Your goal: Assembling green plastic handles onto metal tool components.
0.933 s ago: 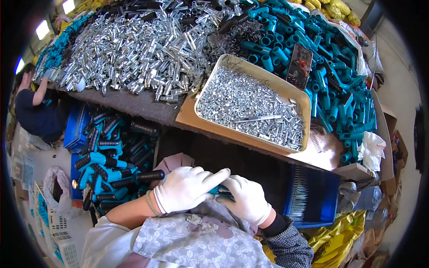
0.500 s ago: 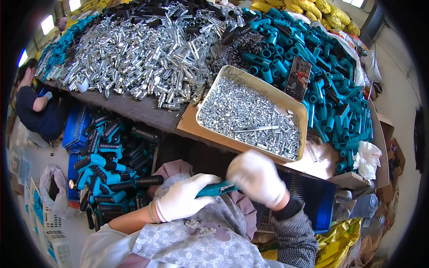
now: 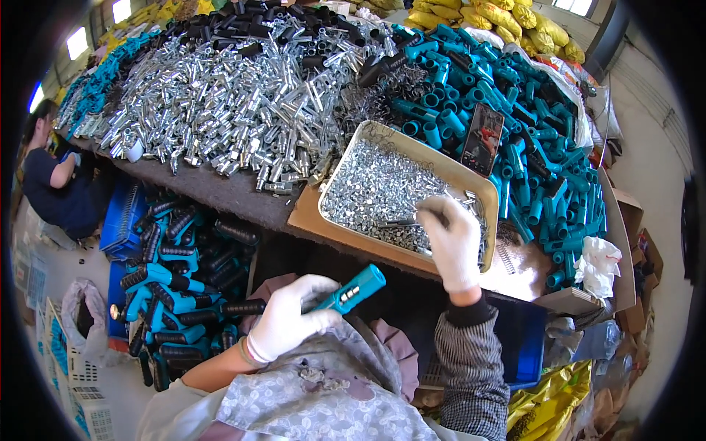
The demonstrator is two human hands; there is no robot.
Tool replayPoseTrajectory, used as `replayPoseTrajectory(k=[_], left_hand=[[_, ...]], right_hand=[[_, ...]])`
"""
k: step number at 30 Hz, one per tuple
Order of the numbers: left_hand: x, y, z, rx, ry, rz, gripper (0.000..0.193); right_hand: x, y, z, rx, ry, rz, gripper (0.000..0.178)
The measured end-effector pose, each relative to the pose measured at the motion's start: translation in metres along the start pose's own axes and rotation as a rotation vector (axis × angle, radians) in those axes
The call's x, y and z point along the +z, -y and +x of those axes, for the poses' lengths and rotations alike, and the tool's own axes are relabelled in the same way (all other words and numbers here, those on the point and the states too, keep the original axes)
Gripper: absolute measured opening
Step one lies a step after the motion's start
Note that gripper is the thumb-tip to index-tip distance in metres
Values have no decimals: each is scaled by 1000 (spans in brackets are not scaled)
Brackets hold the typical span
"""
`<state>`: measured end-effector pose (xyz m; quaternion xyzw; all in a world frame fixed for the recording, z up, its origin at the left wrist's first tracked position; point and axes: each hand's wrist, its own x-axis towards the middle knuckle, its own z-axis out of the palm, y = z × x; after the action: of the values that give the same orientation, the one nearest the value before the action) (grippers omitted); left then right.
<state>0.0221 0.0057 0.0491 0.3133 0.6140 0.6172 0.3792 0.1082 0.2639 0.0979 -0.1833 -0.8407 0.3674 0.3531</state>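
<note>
My left hand (image 3: 294, 320), in a white glove, is closed round a teal plastic handle shell (image 3: 356, 289). Its round open end points up and to the right, and small silvery metal parts show in a slot on its side. My gloved right hand (image 3: 450, 239) is over the right half of a cream tray (image 3: 351, 229) full of small metal pins and fittings (image 3: 375, 180). Thumb and fingers are bent together low over the parts; whatever they pinch is too small to make out. A thin metal rod (image 3: 397, 223) lies on the parts beside these fingertips.
Loose metal fittings (image 3: 220, 110) heap up behind, teal shells (image 3: 529, 147) at the right. A phone (image 3: 482, 138) leans near the tray. Below left, a blue crate (image 3: 121, 220) stands by teal-and-black handles (image 3: 176, 287). Another person (image 3: 55, 184) sits far left.
My right hand has left the teal handle shell and moved up and right to the tray. The shell in my left hand now tilts upward, with its open end and slot uncovered.
</note>
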Motion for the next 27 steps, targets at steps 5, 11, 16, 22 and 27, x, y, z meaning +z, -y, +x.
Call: replayPoseTrajectory(k=[5, 11, 16, 22, 27], left_hand=[[14, -8, 12, -117, 9, -445, 40], [22, 5, 11, -153, -4, -434, 42], [18, -1, 7, -141, 41, -371, 43], [11, 3, 9, -118, 78, -279, 43], [16, 5, 11, -22, 83, -44, 43]], right_hand=[[24, 26, -83, 58, 145, 364, 11], [52, 24, -111, 153, 49, 537, 11], [64, 19, -119, 333, -14, 856, 9], [54, 15, -110, 635, 209, 1142, 34], [43, 33, -93, 493, 308, 536, 39]])
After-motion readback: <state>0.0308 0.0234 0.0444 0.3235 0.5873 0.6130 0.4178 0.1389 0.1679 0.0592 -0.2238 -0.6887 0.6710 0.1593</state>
